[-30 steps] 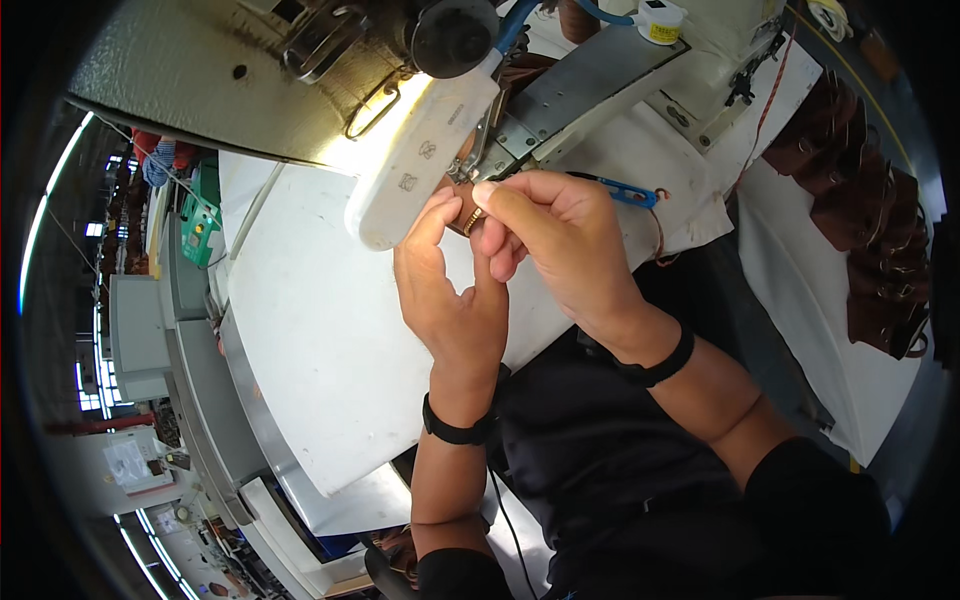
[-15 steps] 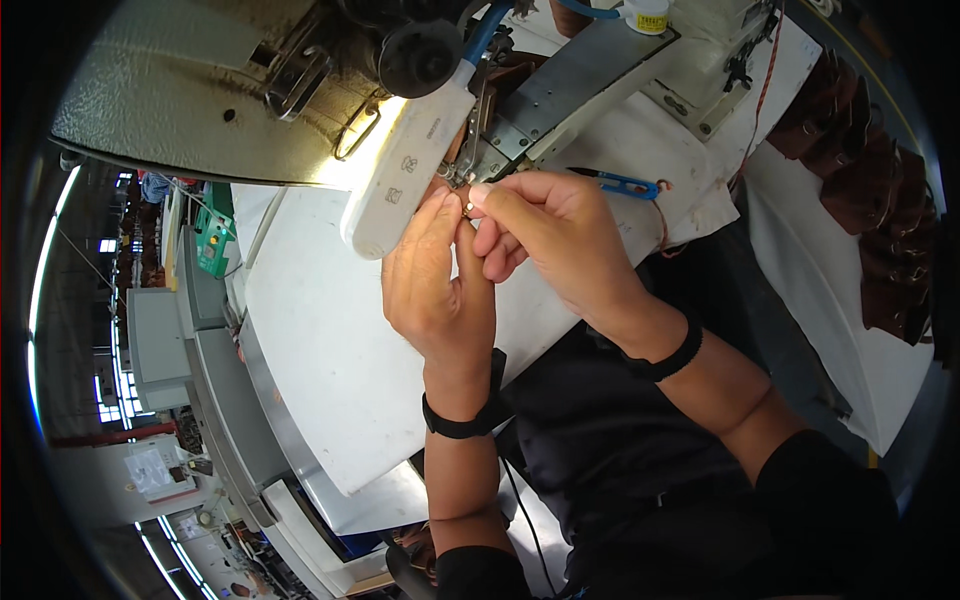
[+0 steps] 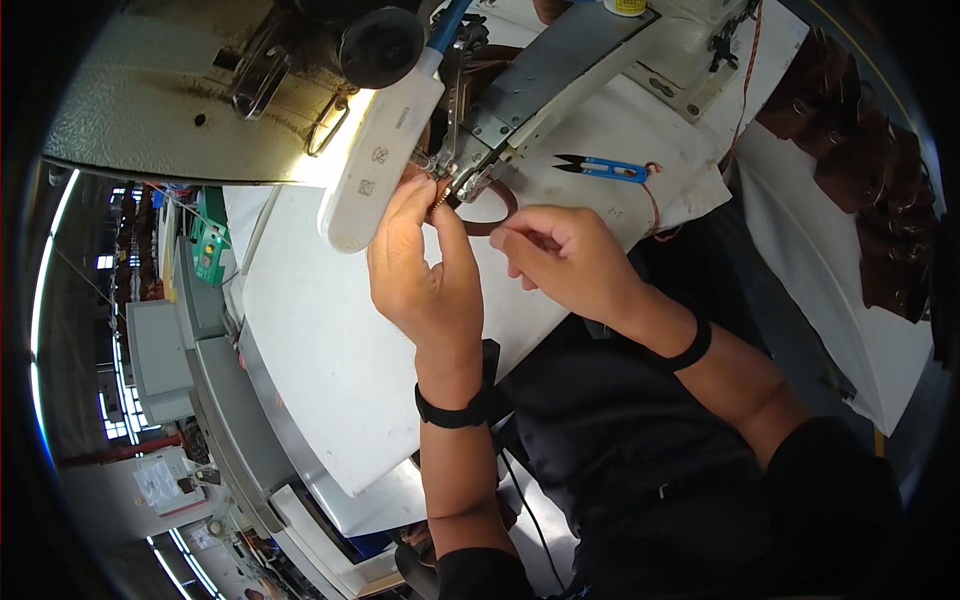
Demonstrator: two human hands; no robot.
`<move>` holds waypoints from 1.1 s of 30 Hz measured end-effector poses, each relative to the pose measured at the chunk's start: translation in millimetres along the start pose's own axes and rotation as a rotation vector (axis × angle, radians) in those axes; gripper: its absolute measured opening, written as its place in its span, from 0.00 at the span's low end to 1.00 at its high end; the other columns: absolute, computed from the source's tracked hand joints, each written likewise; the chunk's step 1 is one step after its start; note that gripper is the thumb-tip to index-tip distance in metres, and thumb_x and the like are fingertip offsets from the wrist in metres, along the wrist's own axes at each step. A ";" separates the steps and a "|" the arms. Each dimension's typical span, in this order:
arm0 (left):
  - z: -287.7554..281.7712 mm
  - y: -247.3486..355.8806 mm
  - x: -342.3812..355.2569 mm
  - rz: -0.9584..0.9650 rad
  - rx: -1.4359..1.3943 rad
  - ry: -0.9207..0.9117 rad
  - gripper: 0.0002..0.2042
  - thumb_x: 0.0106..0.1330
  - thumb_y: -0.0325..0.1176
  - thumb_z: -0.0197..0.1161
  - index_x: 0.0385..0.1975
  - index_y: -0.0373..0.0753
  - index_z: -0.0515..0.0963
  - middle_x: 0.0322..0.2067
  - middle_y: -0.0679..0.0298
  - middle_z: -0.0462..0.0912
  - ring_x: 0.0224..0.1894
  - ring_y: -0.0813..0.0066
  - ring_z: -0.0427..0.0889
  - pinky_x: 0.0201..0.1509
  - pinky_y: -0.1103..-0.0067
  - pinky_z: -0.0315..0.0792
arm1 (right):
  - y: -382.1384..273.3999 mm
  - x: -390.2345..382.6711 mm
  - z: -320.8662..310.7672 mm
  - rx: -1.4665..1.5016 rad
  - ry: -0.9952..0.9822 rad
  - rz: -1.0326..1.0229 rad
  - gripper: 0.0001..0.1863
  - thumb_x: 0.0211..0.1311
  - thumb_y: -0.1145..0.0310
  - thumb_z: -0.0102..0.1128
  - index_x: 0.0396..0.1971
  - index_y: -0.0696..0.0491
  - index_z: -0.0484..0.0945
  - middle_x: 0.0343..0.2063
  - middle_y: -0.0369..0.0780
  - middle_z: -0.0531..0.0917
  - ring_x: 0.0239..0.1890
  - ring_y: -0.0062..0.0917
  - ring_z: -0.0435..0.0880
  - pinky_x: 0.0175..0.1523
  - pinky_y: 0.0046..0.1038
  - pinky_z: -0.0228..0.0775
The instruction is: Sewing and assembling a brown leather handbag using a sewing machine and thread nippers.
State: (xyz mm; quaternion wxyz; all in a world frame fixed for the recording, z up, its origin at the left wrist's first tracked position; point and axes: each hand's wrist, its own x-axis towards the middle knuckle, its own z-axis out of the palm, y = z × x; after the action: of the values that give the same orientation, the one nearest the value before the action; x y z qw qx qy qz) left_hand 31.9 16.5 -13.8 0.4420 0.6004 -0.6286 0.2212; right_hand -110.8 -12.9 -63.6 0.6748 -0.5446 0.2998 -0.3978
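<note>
Under the lit arm of a sewing machine (image 3: 140, 110), my left hand (image 3: 425, 270) pinches a brown leather strip beside the needle and presser foot (image 3: 437, 163). A short row of small gold-coloured teeth shows on the piece at its fingertips. The brown leather strip (image 3: 505, 205) curves out in a loop around the narrow metal bed (image 3: 555, 85). My right hand (image 3: 570, 260) is closed, with thumb and fingertips at the loop's near side; they seem to grip its edge. The part under the presser foot is mostly hidden.
Blue thread snips (image 3: 605, 168) lie on the white table (image 3: 330, 380) right of the bed, beside reddish thread. A white lamp bar (image 3: 375, 165) hangs close over my left hand. Several dark brown leather pieces (image 3: 880, 200) lie at the far right.
My right hand has drawn away from the left fingertips, toward the right and nearer to me. The brown loop now shows between the hands. The whole view has shifted slightly.
</note>
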 end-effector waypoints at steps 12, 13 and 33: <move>1.2 -1.9 -2.8 0.094 0.058 -0.017 0.11 0.63 0.15 0.72 0.43 0.34 0.87 0.43 0.57 0.92 0.42 0.64 0.90 0.47 0.76 0.81 | 31.2 -7.9 -29.8 -0.410 -0.048 -0.226 0.08 0.72 0.70 0.66 0.35 0.59 0.83 0.22 0.41 0.83 0.21 0.22 0.76 0.30 0.27 0.70; 1.7 -0.8 -2.5 0.090 0.069 -0.015 0.11 0.63 0.15 0.72 0.43 0.34 0.87 0.43 0.57 0.92 0.42 0.64 0.90 0.47 0.76 0.81 | 32.0 -8.3 -29.9 -0.400 -0.044 -0.226 0.08 0.72 0.70 0.66 0.35 0.59 0.83 0.22 0.41 0.83 0.21 0.22 0.76 0.30 0.27 0.70; 9.4 5.6 -6.7 -0.002 0.018 0.056 0.09 0.64 0.14 0.70 0.42 0.31 0.86 0.44 0.55 0.91 0.42 0.65 0.89 0.46 0.76 0.83 | 36.2 -13.7 -27.0 -0.458 0.014 -0.311 0.06 0.70 0.70 0.68 0.36 0.58 0.86 0.24 0.41 0.85 0.22 0.26 0.79 0.31 0.27 0.72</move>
State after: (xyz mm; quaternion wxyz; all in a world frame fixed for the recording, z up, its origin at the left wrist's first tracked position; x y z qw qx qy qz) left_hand 23.1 13.7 -22.7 0.4543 0.5984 -0.6135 0.2431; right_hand -132.8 -11.2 -105.4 0.4628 -0.7197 0.2992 -0.4223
